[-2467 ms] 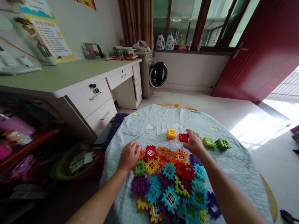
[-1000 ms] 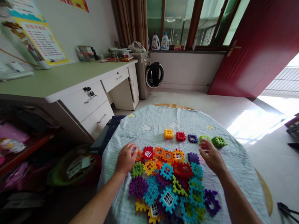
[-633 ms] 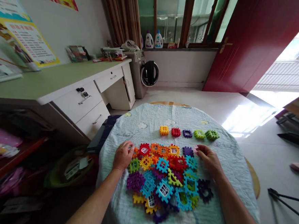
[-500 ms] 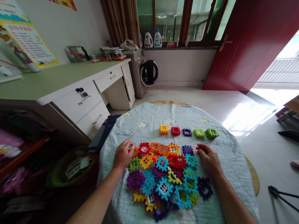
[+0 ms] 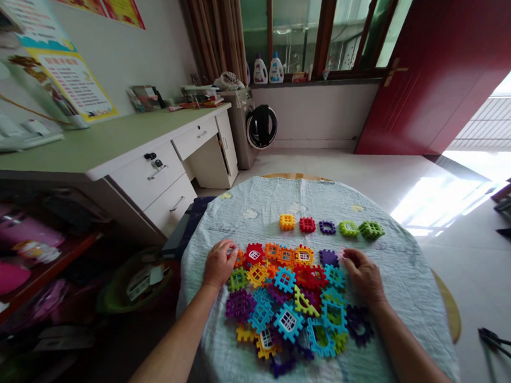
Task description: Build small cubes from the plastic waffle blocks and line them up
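My left hand point(image 5: 219, 264) rests at the left edge of a heap of plastic interlocking blocks, beside an orange block point(image 5: 240, 258) and a green block point(image 5: 237, 279). Its fingers are loosely bent and apart, with no block visibly in them. On the right of the heap, my right hand point(image 5: 365, 276) has thumb and fingers together at a small pink piece point(image 5: 342, 255), mostly hidden by the fingertips. A purple block point(image 5: 329, 257) lies just left of it. Red, yellow, blue and dark purple blocks overlap in the heap, including a blue window block point(image 5: 288, 322).
Behind the heap stands a row: yellow block point(image 5: 287, 222), red block point(image 5: 307, 225), purple frame point(image 5: 327, 227), lime block point(image 5: 348, 228) and green stack point(image 5: 372, 229). A pale cloth point(image 5: 260, 200) covers the round table. A desk point(image 5: 146, 132) is left; a tripod leg point(image 5: 506, 343) is right.
The whole view has shifted slightly, so everything appears a little further right. Both hands stay at the heap's two sides, and the blocks keep their arrangement.
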Available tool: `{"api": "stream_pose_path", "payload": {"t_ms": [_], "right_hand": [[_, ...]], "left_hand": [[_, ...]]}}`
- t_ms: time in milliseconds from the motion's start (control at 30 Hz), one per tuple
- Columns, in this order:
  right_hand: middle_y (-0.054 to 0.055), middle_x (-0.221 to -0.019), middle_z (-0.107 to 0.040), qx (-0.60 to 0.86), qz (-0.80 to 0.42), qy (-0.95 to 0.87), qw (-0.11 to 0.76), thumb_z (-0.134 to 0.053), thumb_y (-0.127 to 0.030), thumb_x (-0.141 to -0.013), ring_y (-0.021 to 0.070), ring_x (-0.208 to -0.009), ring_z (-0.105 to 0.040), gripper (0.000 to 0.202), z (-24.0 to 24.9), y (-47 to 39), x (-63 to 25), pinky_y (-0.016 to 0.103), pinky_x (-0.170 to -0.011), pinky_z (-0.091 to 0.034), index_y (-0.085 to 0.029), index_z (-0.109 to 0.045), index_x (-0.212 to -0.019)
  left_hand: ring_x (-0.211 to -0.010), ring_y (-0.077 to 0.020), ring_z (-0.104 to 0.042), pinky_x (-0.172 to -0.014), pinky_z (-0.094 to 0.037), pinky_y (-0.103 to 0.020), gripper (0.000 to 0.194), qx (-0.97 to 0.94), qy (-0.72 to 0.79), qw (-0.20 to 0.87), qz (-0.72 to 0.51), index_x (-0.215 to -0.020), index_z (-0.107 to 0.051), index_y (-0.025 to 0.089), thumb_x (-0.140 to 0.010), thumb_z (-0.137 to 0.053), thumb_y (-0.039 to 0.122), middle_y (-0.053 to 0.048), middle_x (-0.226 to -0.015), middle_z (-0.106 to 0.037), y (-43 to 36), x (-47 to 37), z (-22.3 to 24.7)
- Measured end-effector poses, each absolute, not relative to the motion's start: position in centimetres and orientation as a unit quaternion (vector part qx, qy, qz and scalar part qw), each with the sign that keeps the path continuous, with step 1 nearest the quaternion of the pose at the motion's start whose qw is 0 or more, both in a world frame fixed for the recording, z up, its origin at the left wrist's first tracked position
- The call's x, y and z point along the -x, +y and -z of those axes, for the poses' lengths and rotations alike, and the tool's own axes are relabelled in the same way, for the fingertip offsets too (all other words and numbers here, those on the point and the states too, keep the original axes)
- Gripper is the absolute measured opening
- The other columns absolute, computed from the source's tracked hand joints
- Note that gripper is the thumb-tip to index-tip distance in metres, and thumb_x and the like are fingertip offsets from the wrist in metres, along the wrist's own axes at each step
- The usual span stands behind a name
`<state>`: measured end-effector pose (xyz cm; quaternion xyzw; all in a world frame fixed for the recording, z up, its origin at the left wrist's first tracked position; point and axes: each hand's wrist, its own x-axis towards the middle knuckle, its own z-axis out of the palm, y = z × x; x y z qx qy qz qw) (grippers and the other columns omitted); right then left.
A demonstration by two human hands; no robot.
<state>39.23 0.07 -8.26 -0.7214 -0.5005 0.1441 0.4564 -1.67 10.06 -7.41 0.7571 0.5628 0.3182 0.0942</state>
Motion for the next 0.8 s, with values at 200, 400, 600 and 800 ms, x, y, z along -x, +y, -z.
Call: {"api": "stream_pose_path", "payload": {"t_ms": [200, 400, 600, 800], "right_hand": [[0.007, -0.089, -0.064, 0.695, -0.091, -0.564, 0.437, -0.052, -0.042, -0.079, 0.0186, -0.073, -0.060, 0.029, 8.0, 0.3, -39.1, 0.033, -0.073, -0.050, -0.019, -0.068, -0.086], [0.006, -0.087, -0.062, 0.695, -0.080, -0.571, 0.429, -0.053, -0.043, -0.080, 0.0188, -0.074, -0.060, 0.029, 8.0, 0.3, -38.9, 0.033, -0.074, -0.049, -0.019, -0.067, -0.084], [0.006, -0.087, -0.063, 0.700, -0.085, -0.568, 0.425, -0.052, -0.042, -0.080, 0.0189, -0.074, -0.061, 0.027, 7.9, 0.2, -38.9, 0.033, -0.074, -0.049, -0.019, -0.066, -0.084], [0.007, -0.088, -0.064, 0.701, -0.079, -0.568, 0.424, -0.052, -0.041, -0.080, 0.0195, -0.076, -0.060, 0.025, 7.9, 0.2, -38.8, 0.033, -0.075, -0.049, -0.020, -0.066, -0.084]], "left_hand": [[-0.105, -0.0231, -0.061, -0.099, -0.046, -0.039, 0.019, -0.744, 0.563, 0.171, -0.317, -0.083, -0.066, 0.020, -0.083, -0.052, 0.032, -0.008, -0.105, -0.069, 10.2, 1.7, 6.3], [-0.101, -0.0210, -0.061, -0.094, -0.047, -0.034, 0.027, -0.776, 0.514, 0.240, -0.274, -0.097, -0.066, 0.019, -0.074, -0.067, 0.035, -0.007, -0.105, -0.066, 9.2, -0.2, 3.8], [-0.094, -0.0206, -0.061, -0.088, -0.047, -0.032, 0.018, -0.825, 0.497, 0.189, -0.193, -0.090, -0.066, 0.019, -0.073, -0.067, 0.023, -0.006, -0.097, -0.066, 8.5, -2.4, 3.2], [-0.081, -0.0173, -0.061, -0.079, -0.047, -0.029, 0.016, -0.783, 0.530, 0.238, -0.219, -0.077, -0.064, 0.020, -0.085, -0.051, 0.026, -0.004, -0.083, -0.068, 9.6, -2.3, 2.5]]}}
